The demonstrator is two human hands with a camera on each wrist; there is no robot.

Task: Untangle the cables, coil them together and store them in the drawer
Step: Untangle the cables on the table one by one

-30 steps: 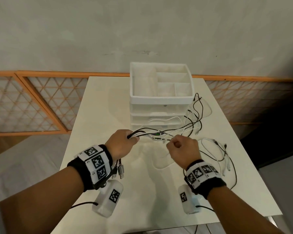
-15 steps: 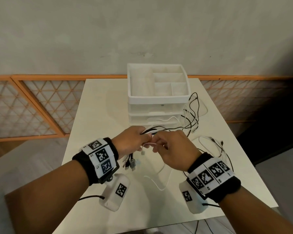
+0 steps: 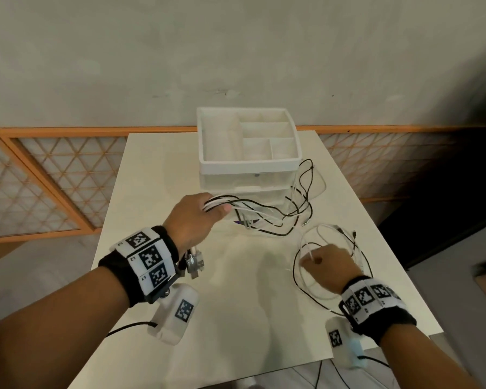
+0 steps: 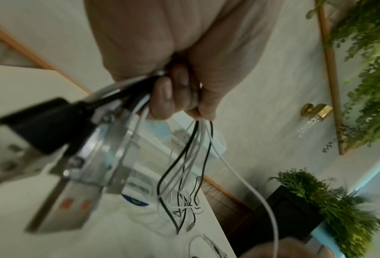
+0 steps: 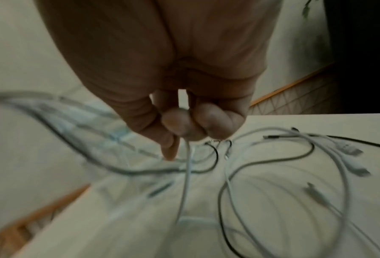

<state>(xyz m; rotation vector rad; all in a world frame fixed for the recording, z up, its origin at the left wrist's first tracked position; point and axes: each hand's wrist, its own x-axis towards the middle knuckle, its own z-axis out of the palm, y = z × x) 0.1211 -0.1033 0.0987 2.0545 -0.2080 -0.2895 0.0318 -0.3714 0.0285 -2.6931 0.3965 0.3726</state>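
Observation:
My left hand (image 3: 205,211) (image 4: 182,97) grips a bundle of black and white cables (image 3: 253,209) (image 4: 191,157) just in front of the drawer unit (image 3: 247,164). USB plugs (image 3: 194,262) hang from the back of that fist. My right hand (image 3: 320,259) (image 5: 184,129) is low at the right and pinches one white cable (image 5: 186,167) between curled fingers. Loose loops of black and white cable (image 3: 334,240) (image 5: 295,165) lie on the table around it. The bundle trails right to a tangle (image 3: 303,197) beside the unit.
The white table (image 3: 236,318) ends close behind my wrists and at the right. The drawer unit carries an open compartment tray (image 3: 264,127) on top. An orange lattice rail (image 3: 54,178) runs behind the table. Potted plants (image 4: 330,200) stand off to the right.
My hands have parted. The right hand drew back to the right and down with a white cable, and the left hand moved forward toward the drawer unit with the bundle.

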